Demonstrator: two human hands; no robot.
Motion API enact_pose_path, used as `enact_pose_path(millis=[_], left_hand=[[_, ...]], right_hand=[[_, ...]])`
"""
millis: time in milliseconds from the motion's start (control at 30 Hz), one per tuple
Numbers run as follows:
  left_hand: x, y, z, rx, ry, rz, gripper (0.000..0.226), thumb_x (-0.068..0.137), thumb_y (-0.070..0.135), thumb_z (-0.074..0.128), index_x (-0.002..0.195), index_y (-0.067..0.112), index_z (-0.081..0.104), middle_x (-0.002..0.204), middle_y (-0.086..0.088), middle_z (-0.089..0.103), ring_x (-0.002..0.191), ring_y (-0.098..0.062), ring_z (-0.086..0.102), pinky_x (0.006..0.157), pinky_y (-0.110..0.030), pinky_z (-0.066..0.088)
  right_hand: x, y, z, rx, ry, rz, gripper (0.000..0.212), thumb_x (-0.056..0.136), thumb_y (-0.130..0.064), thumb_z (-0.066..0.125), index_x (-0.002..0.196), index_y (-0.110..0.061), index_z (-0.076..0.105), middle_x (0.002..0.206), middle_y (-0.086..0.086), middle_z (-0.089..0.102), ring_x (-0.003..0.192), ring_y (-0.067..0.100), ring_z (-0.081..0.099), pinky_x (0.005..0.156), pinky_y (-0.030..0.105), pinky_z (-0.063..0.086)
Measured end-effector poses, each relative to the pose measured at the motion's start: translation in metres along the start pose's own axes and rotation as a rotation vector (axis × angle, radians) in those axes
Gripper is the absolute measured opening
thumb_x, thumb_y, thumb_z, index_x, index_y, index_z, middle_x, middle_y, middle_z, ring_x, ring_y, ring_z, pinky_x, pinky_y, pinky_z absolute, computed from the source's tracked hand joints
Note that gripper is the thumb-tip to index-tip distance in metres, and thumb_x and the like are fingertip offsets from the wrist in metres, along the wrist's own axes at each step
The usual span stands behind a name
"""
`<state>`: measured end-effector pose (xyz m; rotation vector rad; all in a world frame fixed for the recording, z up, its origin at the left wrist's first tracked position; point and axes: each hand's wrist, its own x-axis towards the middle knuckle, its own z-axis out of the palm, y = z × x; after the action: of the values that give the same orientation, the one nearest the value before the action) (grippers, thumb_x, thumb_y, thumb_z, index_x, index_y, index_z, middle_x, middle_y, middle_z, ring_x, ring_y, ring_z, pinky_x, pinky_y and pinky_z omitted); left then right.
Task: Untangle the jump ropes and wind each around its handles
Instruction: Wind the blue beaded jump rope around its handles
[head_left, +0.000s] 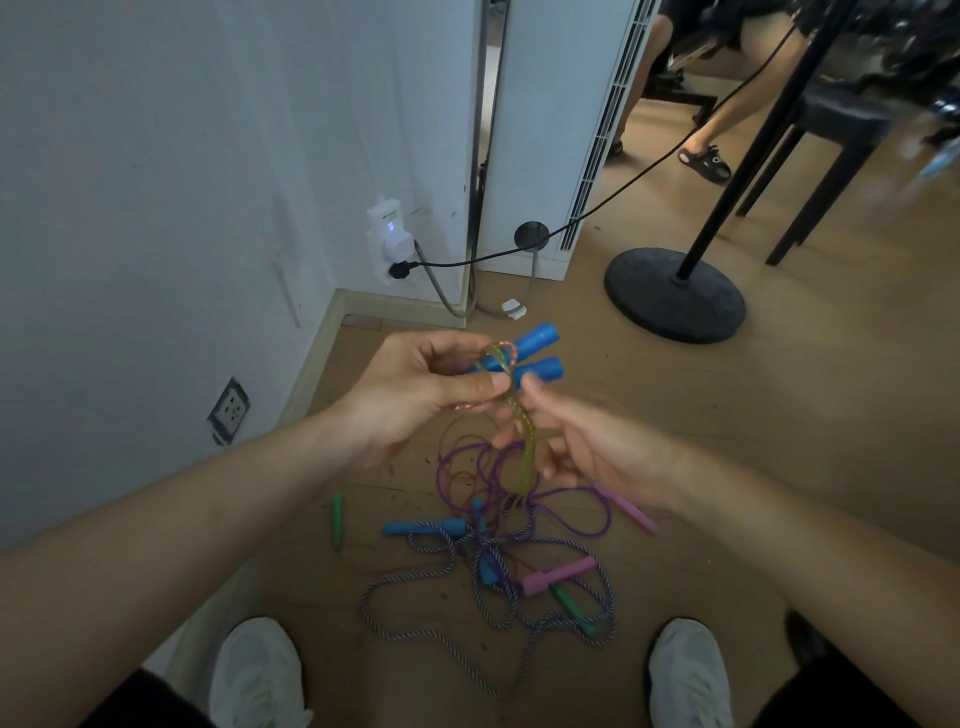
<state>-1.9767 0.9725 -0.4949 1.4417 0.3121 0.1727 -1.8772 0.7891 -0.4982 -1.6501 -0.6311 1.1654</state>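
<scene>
My left hand (415, 389) grips two blue handles (537, 353) side by side, their ends pointing right and away. A yellow-clear rope (525, 441) loops around the handles and hangs down. My right hand (566, 441) pinches that rope just below the handles. On the wooden floor between my feet lies a tangle: a purple rope (571, 525), a striped braided rope (415, 582), pink handles (558, 574), smaller blue handles (423, 527), and green handles (337, 517).
White wall and baseboard on the left, with a socket and plugged black cable (519, 252). A black round stand base (675, 299) is at the right rear, a dark stool (831, 135) and another person's legs beyond. My white shoes (257, 670) frame the tangle.
</scene>
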Motion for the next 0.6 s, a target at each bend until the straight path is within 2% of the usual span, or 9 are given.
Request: enact_pose_path(millis=[67,100,167,200,233,300,400,467,600], left_hand=[[0.001,0.001,-0.003,0.068,0.067,0.018,0.058,0.064,0.014,0.085,0.120,0.009,0.069,0.108,-0.007,0.076,0.096,-0.021,0.074,0.084,-0.031,0.060],[0.002,0.001,-0.005,0.128,0.104,0.034,0.056,0.066,0.013,0.086,0.120,0.010,0.070,0.108,-0.004,0.076,0.098,-0.019,0.074,0.085,-0.030,0.060],[0.004,0.002,-0.012,0.267,0.176,0.093,0.049,0.070,0.014,0.087,0.117,0.015,0.073,0.107,0.002,0.076,0.100,-0.012,0.072,0.087,-0.025,0.058],[0.005,0.002,-0.017,0.321,0.211,0.116,0.046,0.071,0.016,0.088,0.115,0.017,0.074,0.107,0.004,0.076,0.100,-0.010,0.071,0.089,-0.025,0.057],[0.007,0.002,-0.022,0.362,0.247,0.128,0.045,0.072,0.018,0.088,0.114,0.020,0.074,0.107,0.005,0.075,0.100,-0.009,0.070,0.090,-0.026,0.057],[0.010,0.002,-0.032,0.422,0.318,0.136,0.047,0.071,0.021,0.089,0.115,0.022,0.073,0.107,0.007,0.074,0.100,-0.008,0.069,0.091,-0.028,0.057],[0.015,0.000,-0.044,0.582,0.396,0.168,0.056,0.067,0.024,0.092,0.119,0.020,0.071,0.106,0.006,0.073,0.096,-0.007,0.067,0.089,-0.030,0.057],[0.016,-0.003,-0.050,0.692,0.403,0.160,0.059,0.064,0.026,0.093,0.119,0.020,0.070,0.103,0.007,0.071,0.093,-0.008,0.066,0.088,-0.032,0.058],[0.014,-0.010,-0.049,0.907,0.271,0.170,0.053,0.065,0.027,0.093,0.113,0.021,0.071,0.102,0.009,0.070,0.093,-0.009,0.065,0.086,-0.034,0.058]], right_hand=[[0.000,0.005,0.001,-0.186,0.060,-0.059,0.035,0.094,-0.039,0.061,0.109,-0.008,0.067,0.107,0.008,0.073,0.070,0.018,0.058,0.061,0.026,0.045],[0.000,0.008,0.001,-0.268,0.072,-0.072,0.027,0.093,-0.031,0.064,0.105,-0.007,0.068,0.105,0.008,0.074,0.081,0.023,0.065,0.073,0.030,0.052],[0.000,0.015,0.001,-0.341,0.059,-0.051,0.022,0.092,-0.026,0.067,0.100,-0.005,0.070,0.101,0.009,0.075,0.098,0.026,0.069,0.094,0.039,0.051],[0.000,0.017,0.000,-0.346,0.034,-0.034,0.021,0.092,-0.024,0.067,0.099,-0.004,0.069,0.097,0.008,0.076,0.098,0.025,0.070,0.095,0.038,0.051],[0.000,0.020,0.000,-0.336,0.004,-0.019,0.017,0.093,-0.021,0.067,0.098,-0.004,0.068,0.093,0.008,0.076,0.093,0.022,0.071,0.092,0.035,0.053],[-0.001,0.024,0.003,-0.295,-0.021,-0.002,0.012,0.093,-0.013,0.065,0.102,-0.005,0.063,0.084,0.008,0.074,0.077,0.022,0.072,0.074,0.028,0.055],[-0.002,0.027,0.009,-0.338,0.070,-0.026,0.019,0.094,-0.010,0.064,0.110,-0.007,0.055,0.085,0.005,0.069,0.055,0.019,0.064,0.049,0.026,0.052],[-0.002,0.027,0.010,-0.479,0.131,-0.082,0.013,0.094,-0.014,0.065,0.105,-0.013,0.057,0.080,-0.001,0.067,0.053,0.013,0.062,0.044,0.024,0.048],[-0.006,0.018,0.007,-0.722,0.156,-0.298,0.006,0.092,-0.022,0.067,0.091,-0.028,0.066,0.061,-0.011,0.060,0.052,0.004,0.053,0.052,0.022,0.039]])
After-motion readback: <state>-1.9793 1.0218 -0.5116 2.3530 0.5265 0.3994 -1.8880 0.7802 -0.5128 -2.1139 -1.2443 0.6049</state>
